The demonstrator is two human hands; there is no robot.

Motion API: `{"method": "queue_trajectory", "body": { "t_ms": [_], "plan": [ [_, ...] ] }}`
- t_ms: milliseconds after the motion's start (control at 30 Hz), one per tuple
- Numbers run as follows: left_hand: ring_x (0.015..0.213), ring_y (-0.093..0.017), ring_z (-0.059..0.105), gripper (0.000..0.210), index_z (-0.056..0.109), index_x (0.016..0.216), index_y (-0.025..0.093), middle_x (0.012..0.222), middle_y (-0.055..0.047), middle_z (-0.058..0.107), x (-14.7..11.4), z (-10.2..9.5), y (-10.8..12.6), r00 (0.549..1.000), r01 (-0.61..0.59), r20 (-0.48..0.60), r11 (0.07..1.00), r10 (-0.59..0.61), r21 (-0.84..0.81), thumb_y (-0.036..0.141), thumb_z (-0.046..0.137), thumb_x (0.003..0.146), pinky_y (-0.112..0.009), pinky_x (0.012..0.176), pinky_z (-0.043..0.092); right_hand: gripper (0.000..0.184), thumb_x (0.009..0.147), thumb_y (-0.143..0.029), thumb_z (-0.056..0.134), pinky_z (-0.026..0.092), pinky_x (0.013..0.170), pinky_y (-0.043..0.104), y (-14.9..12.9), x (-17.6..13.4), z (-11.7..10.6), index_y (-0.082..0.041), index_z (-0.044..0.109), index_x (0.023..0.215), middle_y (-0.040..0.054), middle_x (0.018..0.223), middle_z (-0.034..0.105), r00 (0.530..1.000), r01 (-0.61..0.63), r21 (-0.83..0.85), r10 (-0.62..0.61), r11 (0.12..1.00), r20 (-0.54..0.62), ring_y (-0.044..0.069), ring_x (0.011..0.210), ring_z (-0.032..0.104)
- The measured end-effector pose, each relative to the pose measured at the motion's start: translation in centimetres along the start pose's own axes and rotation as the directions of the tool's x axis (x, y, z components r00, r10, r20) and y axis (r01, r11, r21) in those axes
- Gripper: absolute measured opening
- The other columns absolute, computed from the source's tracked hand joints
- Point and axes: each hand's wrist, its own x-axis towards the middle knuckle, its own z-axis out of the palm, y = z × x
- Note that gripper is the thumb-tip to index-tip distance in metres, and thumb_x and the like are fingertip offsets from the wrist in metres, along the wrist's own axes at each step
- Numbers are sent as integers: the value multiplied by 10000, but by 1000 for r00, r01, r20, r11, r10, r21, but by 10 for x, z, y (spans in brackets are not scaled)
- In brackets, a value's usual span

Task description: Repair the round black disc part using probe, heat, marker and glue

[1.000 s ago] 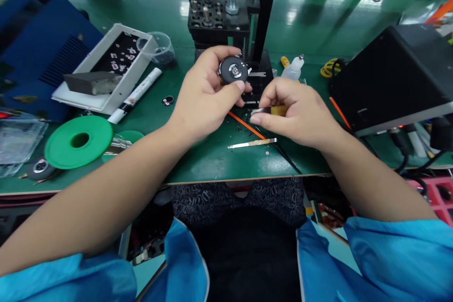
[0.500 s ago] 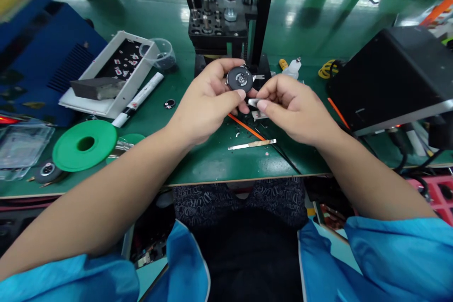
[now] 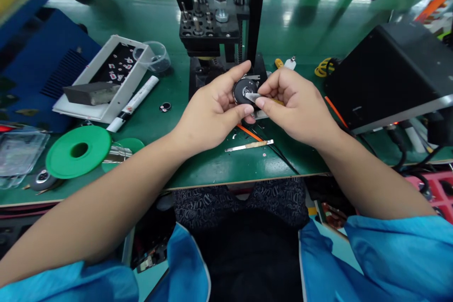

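Observation:
Between the thumb and fingers of my left hand (image 3: 212, 108) is a round black watch case (image 3: 242, 88), its back with a central ring facing up. My right hand (image 3: 288, 104) pinches a small flat metal blade (image 3: 252, 97), whose tip lies over the middle of the case. Whether the tip touches it I cannot tell. Below the hands, tweezers with a tan-wrapped middle (image 3: 251, 146) lie on the green bench (image 3: 198, 167), beside an orange stick (image 3: 249, 132). A small dark ring-shaped part (image 3: 165, 106) rests left of my left hand.
Behind my hands stands a black press (image 3: 208, 33). To the left are a white tray of small parts (image 3: 116, 75), a marker (image 3: 134, 104), a clear cup (image 3: 157, 59) and a green spool (image 3: 78, 152). A black box (image 3: 389, 75) sits at the right.
The blade in my right hand has moved up from beside the watch case to over its centre. My left hand has shifted slightly right and down with the case.

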Motion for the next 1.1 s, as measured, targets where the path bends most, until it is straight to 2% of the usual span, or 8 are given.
{"method": "queue_trajectory", "body": {
  "t_ms": [167,367,600,733,967,1100],
  "plan": [
    [1130,-313,901,617,561,1672,334,1419,-101,829,0,2,7,996,-69,-49,995,72,68,393,756,1090,-511,995,785,232,1097,-425,794,673,824,441,-2,1,0,-275,637,1014,22,938,702,1000,0,0,0,1000,12,239,900,733],
    [1110,-274,882,569,602,1566,307,1448,-83,801,-2,5,10,995,-79,-60,994,83,76,263,728,1013,-454,984,778,250,1082,-433,818,676,841,456,-2,0,-1,-267,651,996,19,937,696,1000,7,-9,-7,1000,20,241,908,728],
    [1067,-283,860,609,605,1586,318,1345,-47,819,-3,1,3,992,-90,-67,969,108,231,295,725,989,-452,936,744,259,1070,-459,840,677,839,464,4,-2,2,-270,673,1012,35,985,709,1000,21,-32,-20,999,24,261,955,737],
    [1015,-278,851,604,620,1573,291,1255,-38,839,-3,0,5,990,-99,-68,951,124,294,283,739,981,-447,948,719,245,1060,-419,845,671,839,443,5,-1,0,-262,664,1006,22,989,703,999,-1,-5,1,1000,49,239,933,733],
    [1287,-321,831,584,629,1552,280,1500,-63,802,-5,3,13,975,-138,-105,909,194,393,220,742,983,-471,1128,685,309,1084,-516,831,682,833,430,2,0,-1,-270,653,1026,18,977,711,997,-25,20,23,1000,75,235,932,764],
    [1250,-296,845,560,626,1551,255,1515,-71,799,-5,3,12,969,-171,-99,906,226,386,210,718,1000,-447,1113,690,329,1079,-502,835,672,823,432,-2,-1,0,-268,625,983,18,960,715,999,6,66,-9,998,46,230,899,756]
  ]
}}
